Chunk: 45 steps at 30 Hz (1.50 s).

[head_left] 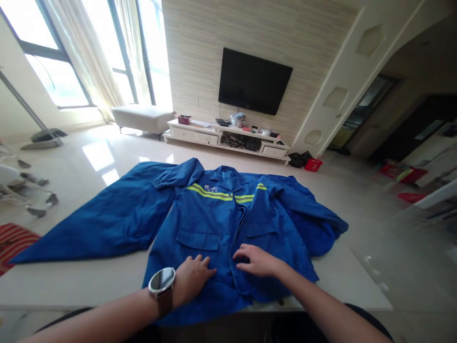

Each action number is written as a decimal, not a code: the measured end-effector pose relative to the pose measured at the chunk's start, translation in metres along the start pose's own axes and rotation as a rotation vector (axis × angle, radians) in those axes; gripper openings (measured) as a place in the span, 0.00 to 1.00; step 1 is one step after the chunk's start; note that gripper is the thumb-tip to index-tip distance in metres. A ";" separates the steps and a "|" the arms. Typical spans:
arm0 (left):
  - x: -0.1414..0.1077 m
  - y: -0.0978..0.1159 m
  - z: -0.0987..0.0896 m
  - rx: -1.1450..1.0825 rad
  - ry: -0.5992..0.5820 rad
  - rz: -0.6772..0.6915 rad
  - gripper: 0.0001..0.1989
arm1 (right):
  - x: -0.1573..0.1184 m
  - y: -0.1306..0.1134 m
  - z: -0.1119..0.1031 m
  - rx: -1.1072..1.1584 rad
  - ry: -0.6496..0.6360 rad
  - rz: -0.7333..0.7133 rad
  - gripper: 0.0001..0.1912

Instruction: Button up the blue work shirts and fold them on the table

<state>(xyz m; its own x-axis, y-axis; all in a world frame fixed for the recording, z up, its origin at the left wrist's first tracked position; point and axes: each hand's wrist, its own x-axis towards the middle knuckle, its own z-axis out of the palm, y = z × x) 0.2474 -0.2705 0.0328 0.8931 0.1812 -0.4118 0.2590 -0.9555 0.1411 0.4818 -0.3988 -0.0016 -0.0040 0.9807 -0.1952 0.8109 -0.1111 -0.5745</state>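
A blue work jacket [200,216] lies front side up on a white table, its collar pointing away from me. Yellow-and-grey reflective strips cross the chest, with a small white logo above one. My left hand [193,278], with a round watch on the wrist, rests flat on the lower front panel, fingers spread. On the other side of the front opening is my right hand [259,261], fingers curved and thumb apart, touching the cloth by the button placket [238,233]. Nothing shows between its fingers. More blue cloth [103,219] spreads out to the left, partly beneath the jacket's sleeve.
The table's [352,274] front edge runs close to me. Beyond it stand a low white TV cabinet [200,135] with clutter on it, a wall television [254,81] and a pale bench [143,119]. A red-striped item [16,243] and a wheeled chair base [32,190] are at left.
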 end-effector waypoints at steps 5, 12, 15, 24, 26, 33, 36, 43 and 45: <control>0.013 0.023 0.001 -0.009 0.099 0.108 0.15 | 0.008 0.008 0.024 -0.052 0.111 0.038 0.32; 0.022 0.047 0.023 -0.059 0.139 0.215 0.23 | 0.015 0.004 0.008 -0.271 0.161 0.119 0.22; 0.022 0.056 0.032 0.008 0.159 0.281 0.14 | 0.014 0.005 0.001 -0.305 0.199 0.157 0.19; 0.004 0.059 0.029 0.111 0.447 0.415 0.06 | 0.011 0.011 -0.005 -0.282 0.280 0.186 0.24; 0.003 0.060 0.027 0.095 0.373 0.365 0.03 | 0.011 0.010 -0.004 -0.299 0.245 0.206 0.24; 0.014 0.054 0.036 0.049 0.238 0.358 0.20 | 0.012 0.002 -0.007 -0.304 0.243 0.238 0.26; 0.016 0.047 0.040 0.036 0.311 0.415 0.15 | 0.013 0.002 -0.007 -0.314 0.230 0.224 0.24; 0.020 0.056 0.052 0.057 0.284 0.345 0.10 | 0.014 0.009 0.000 -0.314 0.225 0.169 0.32; 0.020 0.063 0.056 0.079 0.205 0.382 0.09 | 0.013 0.010 0.000 -0.316 0.225 0.183 0.32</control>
<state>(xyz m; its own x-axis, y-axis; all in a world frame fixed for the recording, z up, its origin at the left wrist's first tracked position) 0.2609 -0.3402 -0.0173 0.9759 -0.1541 -0.1546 -0.1262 -0.9762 0.1764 0.4897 -0.3872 -0.0101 0.2559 0.9640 -0.0724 0.9260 -0.2659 -0.2680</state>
